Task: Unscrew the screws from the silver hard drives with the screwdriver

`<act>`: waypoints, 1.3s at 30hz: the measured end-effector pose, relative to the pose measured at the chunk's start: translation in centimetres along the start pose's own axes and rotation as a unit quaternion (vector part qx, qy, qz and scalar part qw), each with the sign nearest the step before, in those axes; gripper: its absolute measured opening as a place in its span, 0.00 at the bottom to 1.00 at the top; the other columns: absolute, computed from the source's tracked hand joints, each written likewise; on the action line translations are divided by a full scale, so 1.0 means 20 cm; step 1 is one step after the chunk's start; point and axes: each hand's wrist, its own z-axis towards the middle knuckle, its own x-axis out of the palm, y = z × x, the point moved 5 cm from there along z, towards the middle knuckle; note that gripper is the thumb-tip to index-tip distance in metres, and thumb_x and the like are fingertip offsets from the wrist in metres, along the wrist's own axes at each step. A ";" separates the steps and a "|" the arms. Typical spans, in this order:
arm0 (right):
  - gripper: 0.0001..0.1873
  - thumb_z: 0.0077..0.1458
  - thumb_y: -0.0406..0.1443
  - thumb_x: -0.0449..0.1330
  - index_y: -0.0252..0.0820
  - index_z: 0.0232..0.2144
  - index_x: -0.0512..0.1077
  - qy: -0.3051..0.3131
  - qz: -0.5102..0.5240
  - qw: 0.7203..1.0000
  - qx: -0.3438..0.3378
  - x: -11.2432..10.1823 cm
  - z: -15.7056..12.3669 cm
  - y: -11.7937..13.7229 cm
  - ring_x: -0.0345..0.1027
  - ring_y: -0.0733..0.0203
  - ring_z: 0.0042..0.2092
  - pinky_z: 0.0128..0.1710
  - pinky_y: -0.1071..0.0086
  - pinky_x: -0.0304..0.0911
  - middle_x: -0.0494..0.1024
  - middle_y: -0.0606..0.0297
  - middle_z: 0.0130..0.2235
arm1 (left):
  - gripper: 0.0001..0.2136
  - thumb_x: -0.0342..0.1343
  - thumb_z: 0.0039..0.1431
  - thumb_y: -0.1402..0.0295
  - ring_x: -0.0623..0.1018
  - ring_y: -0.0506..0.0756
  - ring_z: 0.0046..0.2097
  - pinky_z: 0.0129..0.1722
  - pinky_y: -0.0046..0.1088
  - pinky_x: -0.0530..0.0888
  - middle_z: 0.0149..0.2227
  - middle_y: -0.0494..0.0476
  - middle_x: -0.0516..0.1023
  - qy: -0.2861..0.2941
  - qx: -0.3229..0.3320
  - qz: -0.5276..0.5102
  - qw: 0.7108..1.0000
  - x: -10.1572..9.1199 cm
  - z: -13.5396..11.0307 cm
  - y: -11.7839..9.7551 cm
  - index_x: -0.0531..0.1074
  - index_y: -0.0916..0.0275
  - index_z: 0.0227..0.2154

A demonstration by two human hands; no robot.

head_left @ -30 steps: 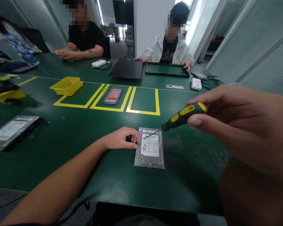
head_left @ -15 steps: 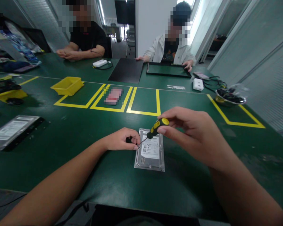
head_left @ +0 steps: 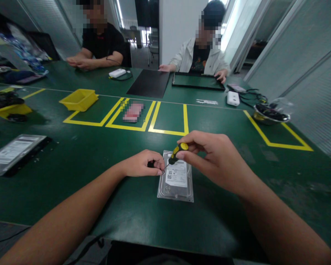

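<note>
A silver hard drive (head_left: 176, 189) with a white label lies flat on the green table in front of me. My right hand (head_left: 206, 156) grips a black and yellow screwdriver (head_left: 179, 150) by its handle, slanting the thin shaft down to the left. Its tip meets the drive's left edge, right beside the fingertips of my left hand (head_left: 143, 163). Those left fingers are curled, thumb and forefinger pinched close together at the edge; whatever is between them is too small or hidden to make out.
Another drive (head_left: 16, 151) lies at the left. Beyond are a yellow bin (head_left: 79, 100), yellow tape outlines and a blurred-out pink item (head_left: 134, 112). A bowl of cables (head_left: 271, 115) stands at right. Across the table, one person touches a black panel (head_left: 149, 84) and a frame (head_left: 198, 87).
My right hand and the screwdriver handle have shifted left and slightly down, so the screwdriver stands steeper. The left hand and the drive are almost where they were.
</note>
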 end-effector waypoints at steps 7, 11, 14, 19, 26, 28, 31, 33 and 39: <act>0.08 0.58 0.37 0.63 0.39 0.39 0.74 0.002 0.006 1.000 -0.002 0.01 0.01 -0.01 0.71 0.67 0.33 0.34 0.73 0.61 0.79 0.67 0.33 | 0.08 0.60 0.60 0.65 0.74 0.51 0.34 0.36 0.26 0.70 0.32 0.54 0.75 -0.002 0.005 0.002 1.000 0.00 0.00 0.00 0.77 0.65 0.36; 0.08 0.58 0.37 0.63 0.39 0.39 0.74 0.008 0.001 1.000 -0.001 0.02 0.01 -0.01 0.70 0.66 0.33 0.34 0.72 0.61 0.78 0.67 0.34 | 0.07 0.60 0.60 0.66 0.74 0.51 0.34 0.36 0.26 0.69 0.32 0.54 0.75 0.002 -0.001 0.004 1.000 0.00 0.00 0.00 0.76 0.65 0.36; 0.09 0.59 0.37 0.62 0.38 0.41 0.74 0.005 -0.003 1.000 -0.012 0.02 0.00 0.00 0.70 0.66 0.34 0.36 0.71 0.61 0.78 0.66 0.35 | 0.06 0.60 0.59 0.67 0.73 0.51 0.35 0.36 0.27 0.70 0.33 0.54 0.74 0.005 -0.008 -0.001 1.000 0.00 0.01 -0.01 0.76 0.65 0.36; 0.11 0.60 0.36 0.61 0.39 0.44 0.75 0.003 -0.010 0.999 -0.043 0.02 0.00 0.01 0.70 0.63 0.39 0.40 0.70 0.63 0.77 0.63 0.39 | 0.05 0.59 0.60 0.68 0.74 0.52 0.36 0.38 0.28 0.70 0.33 0.54 0.75 0.009 -0.011 -0.003 1.000 0.00 0.01 0.00 0.75 0.65 0.36; 0.12 0.58 0.32 0.61 0.39 0.45 0.72 -0.014 0.019 0.999 -0.040 0.02 -0.01 0.02 0.70 0.68 0.34 0.37 0.72 0.64 0.78 0.66 0.38 | 0.05 0.59 0.60 0.69 0.72 0.50 0.33 0.35 0.25 0.68 0.32 0.52 0.74 0.008 -0.008 -0.005 1.000 0.00 0.00 0.00 0.74 0.65 0.35; 0.11 0.58 0.31 0.61 0.38 0.44 0.73 -0.015 0.024 0.999 -0.046 0.01 -0.01 0.02 0.70 0.70 0.33 0.36 0.73 0.63 0.78 0.68 0.37 | 0.05 0.59 0.60 0.68 0.72 0.50 0.33 0.35 0.25 0.68 0.32 0.53 0.74 0.007 -0.008 -0.005 1.000 0.00 0.00 0.00 0.75 0.65 0.35; 0.11 0.57 0.30 0.61 0.38 0.44 0.73 -0.015 0.033 0.997 -0.066 0.02 -0.01 0.02 0.70 0.71 0.33 0.35 0.75 0.63 0.78 0.68 0.38 | 0.05 0.59 0.60 0.68 0.73 0.50 0.33 0.35 0.25 0.69 0.32 0.53 0.74 0.009 -0.010 -0.010 1.000 0.00 0.00 0.00 0.74 0.66 0.35; 0.12 0.57 0.30 0.61 0.37 0.45 0.73 -0.014 0.039 0.996 -0.078 0.03 -0.01 0.03 0.70 0.70 0.34 0.36 0.74 0.63 0.78 0.67 0.38 | 0.06 0.59 0.60 0.68 0.73 0.50 0.34 0.35 0.25 0.69 0.32 0.53 0.74 0.009 -0.009 -0.014 1.000 0.01 0.00 0.00 0.74 0.66 0.35; 0.11 0.60 0.35 0.61 0.37 0.44 0.74 -0.007 0.063 0.992 -0.109 0.05 0.01 0.05 0.68 0.64 0.43 0.42 0.71 0.64 0.75 0.61 0.43 | 0.06 0.60 0.60 0.67 0.74 0.52 0.36 0.38 0.27 0.70 0.32 0.52 0.75 0.003 -0.005 -0.007 1.000 0.00 0.00 0.02 0.75 0.64 0.35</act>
